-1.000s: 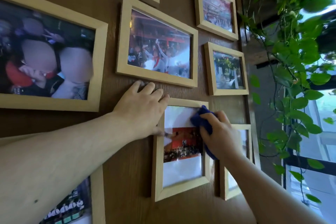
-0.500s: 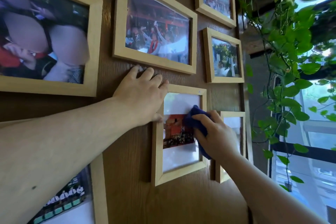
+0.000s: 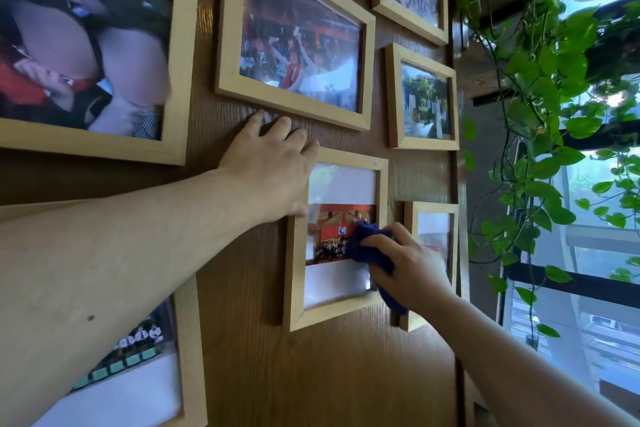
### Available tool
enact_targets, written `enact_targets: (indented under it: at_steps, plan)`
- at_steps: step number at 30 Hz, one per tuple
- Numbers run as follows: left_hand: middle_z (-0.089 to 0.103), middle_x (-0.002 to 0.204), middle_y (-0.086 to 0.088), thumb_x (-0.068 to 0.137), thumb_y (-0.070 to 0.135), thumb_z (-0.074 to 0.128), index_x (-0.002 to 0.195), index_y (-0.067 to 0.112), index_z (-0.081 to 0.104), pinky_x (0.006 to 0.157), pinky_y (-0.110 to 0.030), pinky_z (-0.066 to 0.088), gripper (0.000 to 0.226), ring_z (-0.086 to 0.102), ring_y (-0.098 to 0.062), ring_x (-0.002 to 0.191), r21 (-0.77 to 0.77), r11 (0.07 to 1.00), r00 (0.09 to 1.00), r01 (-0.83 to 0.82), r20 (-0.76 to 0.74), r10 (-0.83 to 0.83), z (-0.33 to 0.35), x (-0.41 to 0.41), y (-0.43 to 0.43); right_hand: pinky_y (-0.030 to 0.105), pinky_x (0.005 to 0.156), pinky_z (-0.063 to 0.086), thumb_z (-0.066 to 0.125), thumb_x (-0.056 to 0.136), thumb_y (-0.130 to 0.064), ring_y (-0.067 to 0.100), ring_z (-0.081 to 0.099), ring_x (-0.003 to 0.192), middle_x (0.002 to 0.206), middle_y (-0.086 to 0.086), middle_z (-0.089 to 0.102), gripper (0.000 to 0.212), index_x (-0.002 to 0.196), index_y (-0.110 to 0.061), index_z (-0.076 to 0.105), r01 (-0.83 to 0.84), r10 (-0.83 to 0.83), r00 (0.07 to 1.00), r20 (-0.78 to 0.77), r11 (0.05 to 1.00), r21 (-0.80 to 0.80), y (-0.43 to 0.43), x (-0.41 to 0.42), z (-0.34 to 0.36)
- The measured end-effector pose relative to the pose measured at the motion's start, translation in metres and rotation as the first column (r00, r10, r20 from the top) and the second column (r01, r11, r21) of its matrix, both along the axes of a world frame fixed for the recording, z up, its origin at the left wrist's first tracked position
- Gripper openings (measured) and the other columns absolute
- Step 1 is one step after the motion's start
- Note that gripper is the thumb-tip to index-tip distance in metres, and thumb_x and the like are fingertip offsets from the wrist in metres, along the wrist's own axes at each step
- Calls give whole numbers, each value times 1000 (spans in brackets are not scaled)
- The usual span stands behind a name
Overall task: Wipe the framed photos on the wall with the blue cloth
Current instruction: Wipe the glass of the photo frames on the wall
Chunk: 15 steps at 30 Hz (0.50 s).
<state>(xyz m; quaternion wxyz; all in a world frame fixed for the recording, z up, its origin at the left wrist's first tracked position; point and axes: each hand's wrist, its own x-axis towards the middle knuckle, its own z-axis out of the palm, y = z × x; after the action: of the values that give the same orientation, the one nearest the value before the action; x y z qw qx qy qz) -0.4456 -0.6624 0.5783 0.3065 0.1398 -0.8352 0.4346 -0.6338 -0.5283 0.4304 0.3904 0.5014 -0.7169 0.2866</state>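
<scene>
While the cloth presses on the glass, the scene reads as follows.

Step in hand: wiping the glass of the small portrait frame (image 3: 337,236), low on the wall; I judge the job mid-way, since only this frame is under the cloth.

Right hand: the right hand (image 3: 412,270) is closed around the bunched blue cloth (image 3: 369,246), pushing it against the lower right of the glass, over the red group photo (image 3: 332,236) inside.

Left hand: the left hand (image 3: 273,166) lies flat and unclenched, grasping nothing; its fingers (image 3: 287,128) spread on the panel while the palm edge and thumb bear on the frame's upper left corner, seemingly to steady it.

Next move: probably sweep the cloth across the rest of the glass and the wooden rim, keeping the left hand braced so the frame does not swing, then shift to the narrow frame (image 3: 431,263) just beside it on the right.

Other frames: a wide landscape frame (image 3: 294,38) hangs above, just over the left fingertips; a large frame (image 3: 93,48) sits at far left; two smaller ones (image 3: 422,97) hang upper right; another frame's corner (image 3: 187,357) shows lower left.

Surface: a brown wood-grain wall panel (image 3: 329,374), upright, with all frames in pale wood.

Room: a trailing leafy vine (image 3: 540,97) hangs to the right of the wall, in front of a bright window (image 3: 595,288) with dark bars.
</scene>
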Motion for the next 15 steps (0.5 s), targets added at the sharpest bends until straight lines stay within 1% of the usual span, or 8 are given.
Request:
enact_targets:
  at_steps: [2, 3, 5, 8, 9, 11, 13, 15]
  plan:
    - [26, 154, -11, 74, 71, 55, 147, 14, 15, 116, -56, 15, 101, 17, -32, 141, 1, 1000, 1000, -5, 0, 5, 0, -1, 0, 38, 58, 55, 69, 79, -22, 24, 61, 74, 112, 4, 56, 36, 114, -21, 61, 39, -40, 999, 29, 999, 29, 6, -5, -6]
    - [26, 154, -11, 74, 71, 56, 147, 14, 15, 115, -56, 14, 101, 17, -32, 141, 1, 1000, 1000, -5, -3, 5, 0, -2, 0, 39, 58, 56, 68, 79, -23, 24, 61, 74, 113, 4, 55, 35, 114, -22, 61, 32, -33, 999, 23, 999, 39, 5, -3, -8]
    - [25, 155, -11, 74, 70, 56, 147, 15, 14, 115, -56, 14, 101, 17, -32, 142, 4, 1000, 1000, -7, -9, 7, 0, -2, 0, 37, 61, 56, 63, 82, -28, 21, 62, 76, 116, 2, 54, 34, 115, -25, 58, -20, 22, 1000, -22, 997, 70, 0, 10, -9]
    - [24, 155, -11, 74, 70, 56, 147, 15, 14, 115, -56, 14, 101, 15, -32, 142, 10, 1000, 1000, -8, -18, 8, -1, -3, 1, 31, 66, 54, 47, 85, -41, 17, 61, 79, 122, 0, 50, 36, 120, -34, 46, -71, 99, 988, -118, 974, 216, -7, 37, -17]
    - [24, 155, -11, 74, 70, 56, 148, 15, 13, 115, -56, 14, 101, 15, -32, 143, 10, 1000, 1000, -14, -18, 14, -1, -3, 0, 29, 67, 53, 46, 86, -43, 16, 61, 79, 123, -1, 49, 37, 122, -35, 44, -85, 124, 983, -135, 962, 260, -11, 43, -20]
    - [24, 156, -11, 74, 70, 56, 148, 16, 13, 115, -56, 14, 101, 15, -32, 143, 5, 1000, 1000, -19, -20, 19, -2, -3, 0, 29, 67, 53, 51, 87, -41, 17, 61, 80, 125, -1, 48, 39, 125, -34, 42, -118, 163, 979, -125, 943, 311, -13, 49, -23]
    - [24, 156, -11, 74, 70, 56, 147, 15, 12, 115, -56, 13, 101, 14, -32, 143, 6, 1000, 999, -20, -28, 20, -3, -4, -1, 33, 65, 54, 55, 87, -37, 20, 62, 79, 123, 1, 51, 38, 123, -33, 45, -127, 168, 979, -114, 944, 303, -11, 45, -24]
    - [23, 156, -10, 74, 70, 56, 148, 16, 12, 115, -56, 12, 101, 14, -31, 143, 9, 1000, 999, -24, -29, 24, -2, -4, 0, 40, 60, 55, 55, 86, -34, 25, 63, 73, 118, 4, 55, 33, 119, -31, 52, -80, 118, 986, -119, 956, 282, -3, 33, -22]
